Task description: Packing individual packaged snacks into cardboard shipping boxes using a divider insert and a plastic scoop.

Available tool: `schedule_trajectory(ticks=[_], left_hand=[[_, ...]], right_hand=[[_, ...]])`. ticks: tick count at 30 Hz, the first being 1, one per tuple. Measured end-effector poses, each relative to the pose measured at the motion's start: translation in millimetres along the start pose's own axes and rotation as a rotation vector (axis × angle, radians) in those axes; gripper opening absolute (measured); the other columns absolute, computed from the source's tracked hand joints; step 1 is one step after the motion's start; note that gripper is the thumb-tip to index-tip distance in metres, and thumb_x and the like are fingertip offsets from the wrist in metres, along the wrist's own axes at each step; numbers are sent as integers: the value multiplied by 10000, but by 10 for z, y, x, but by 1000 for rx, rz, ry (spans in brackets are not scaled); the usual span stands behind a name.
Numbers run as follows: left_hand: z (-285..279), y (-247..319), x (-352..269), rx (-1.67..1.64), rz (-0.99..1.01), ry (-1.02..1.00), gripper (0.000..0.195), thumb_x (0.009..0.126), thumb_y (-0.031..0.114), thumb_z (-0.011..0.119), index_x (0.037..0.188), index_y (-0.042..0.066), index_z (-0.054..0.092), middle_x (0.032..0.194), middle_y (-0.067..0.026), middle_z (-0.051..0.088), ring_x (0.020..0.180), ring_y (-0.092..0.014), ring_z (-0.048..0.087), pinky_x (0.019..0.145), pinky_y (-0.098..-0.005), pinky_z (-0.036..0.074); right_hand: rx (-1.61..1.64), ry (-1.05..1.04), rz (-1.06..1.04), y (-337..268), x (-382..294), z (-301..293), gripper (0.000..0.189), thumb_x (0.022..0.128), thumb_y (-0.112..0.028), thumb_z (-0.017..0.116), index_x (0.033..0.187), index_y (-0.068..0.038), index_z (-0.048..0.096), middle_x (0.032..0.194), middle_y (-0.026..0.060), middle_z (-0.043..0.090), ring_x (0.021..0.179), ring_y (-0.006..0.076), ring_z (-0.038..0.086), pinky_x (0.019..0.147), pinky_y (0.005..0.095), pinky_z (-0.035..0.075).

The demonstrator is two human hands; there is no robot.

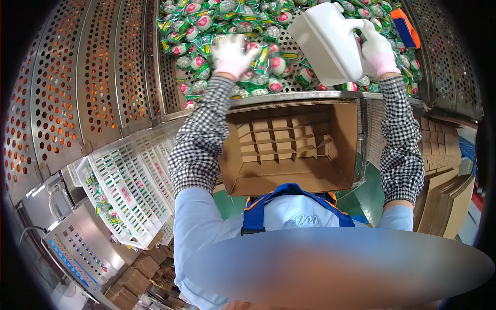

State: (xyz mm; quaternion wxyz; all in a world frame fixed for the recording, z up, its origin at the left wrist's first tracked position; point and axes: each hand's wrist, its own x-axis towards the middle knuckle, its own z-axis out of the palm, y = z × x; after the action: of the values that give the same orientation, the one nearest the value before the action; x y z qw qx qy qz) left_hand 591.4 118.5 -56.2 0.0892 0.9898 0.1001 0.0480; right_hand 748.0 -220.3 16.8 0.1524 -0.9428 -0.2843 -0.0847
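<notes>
Many wrapped round packets [204,23] in clear and green film lie on a perforated metal tray [288,42]. My left hand [232,54], in a white glove with a pink cuff, is among these packets with its fingers partly spread; whether it grips one is unclear. At the right, my gloved right hand [376,48] is closed round the handle of a white plastic scoop [333,42], which is tilted over the packets. Below the tray's front rim, close to my body, stands an open cardboard box [286,182] with a cardboard divider grid [283,141] inside.
Perforated metal panels [97,69] flank the tray. An orange and blue object [405,29] lies at its right. White plastic crates [128,193] with packets stand at the lower left, near a control panel [83,248]. Flat cardboard sheets [445,205] are stacked at the right.
</notes>
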Motion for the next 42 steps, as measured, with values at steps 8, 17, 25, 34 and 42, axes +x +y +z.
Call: schedule_trajectory(ticks=[8,17,25,34,42], left_hand=[[-174,-1144,-702,63,-630,-586,1030,722,705,514,1467,169,46,1439,-247,258,1230,-363,442,1001,-648,201],[126,-1250,-380,-318,-677,-400,1113,657,605,678,1458,141,61,1354,-268,384,1222,-369,438,1018,-418,364],[-29,-693,-248,-1078,-824,-652,902,750,589,598,1332,-45,328,1291,-209,446,1146,-226,473,943,-330,403],[-133,-684,-519,-219,-513,-687,956,720,795,370,1434,173,244,1411,-255,309,1316,-420,281,1046,-556,229],[101,-859,-611,-408,-685,-804,990,750,766,375,1469,195,6,1375,-287,353,1275,-381,377,1069,-424,276]], right_hand=[[55,-348,145,234,-120,571,461,745,-27,472,1197,-19,382,869,277,613,854,435,597,733,491,469],[195,-376,389,-237,-399,1221,439,711,-23,500,1149,-28,472,962,241,604,929,395,585,826,414,459],[754,-476,375,-733,-391,1237,459,666,61,446,1109,-19,536,874,124,575,709,178,566,608,285,461],[1217,-634,546,-107,-282,1531,602,680,140,471,1257,-33,468,1118,55,579,1010,174,559,859,290,463],[1377,-661,602,-403,-231,1481,493,634,117,480,1097,-39,537,884,65,570,759,200,581,610,305,515]])
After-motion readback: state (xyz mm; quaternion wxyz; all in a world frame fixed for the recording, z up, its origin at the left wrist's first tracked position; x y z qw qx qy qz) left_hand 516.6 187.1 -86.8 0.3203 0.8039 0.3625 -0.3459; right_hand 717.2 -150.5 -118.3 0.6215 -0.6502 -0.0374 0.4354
